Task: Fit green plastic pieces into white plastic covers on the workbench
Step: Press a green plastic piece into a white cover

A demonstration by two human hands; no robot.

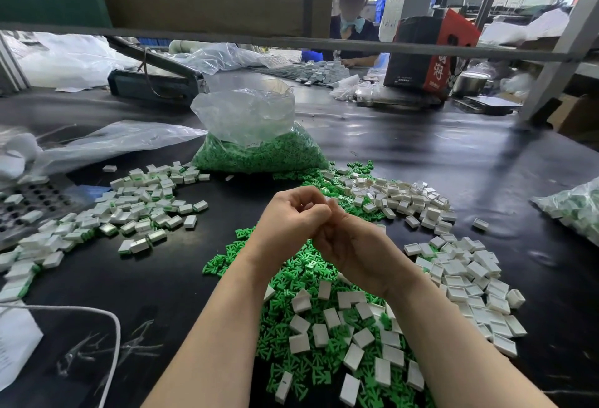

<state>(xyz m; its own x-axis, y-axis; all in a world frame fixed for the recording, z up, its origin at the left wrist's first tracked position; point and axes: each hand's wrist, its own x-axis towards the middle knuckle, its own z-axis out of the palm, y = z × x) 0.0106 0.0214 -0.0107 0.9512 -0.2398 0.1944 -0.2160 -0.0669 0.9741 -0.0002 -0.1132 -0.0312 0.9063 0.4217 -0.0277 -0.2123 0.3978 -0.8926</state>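
My left hand point(291, 216) and my right hand point(353, 245) are pressed together above the bench, fingers curled tight. A sliver of a white cover point(333, 202) shows between the fingertips; anything else in the hands is hidden. Under my wrists lies a heap of loose green pieces point(291, 281) mixed with white covers point(327, 317). More empty white covers point(460, 274) spread out to the right. On the left lies a spread of covers with green pieces in them point(142, 209).
A clear bag of green pieces point(259, 151) stands behind the hands. A perforated tray point(35, 196) lies at far left, a white cable point(113, 336) at front left, and another bag of parts point(573, 209) at the right edge. A person sits across the black workbench point(453, 154).
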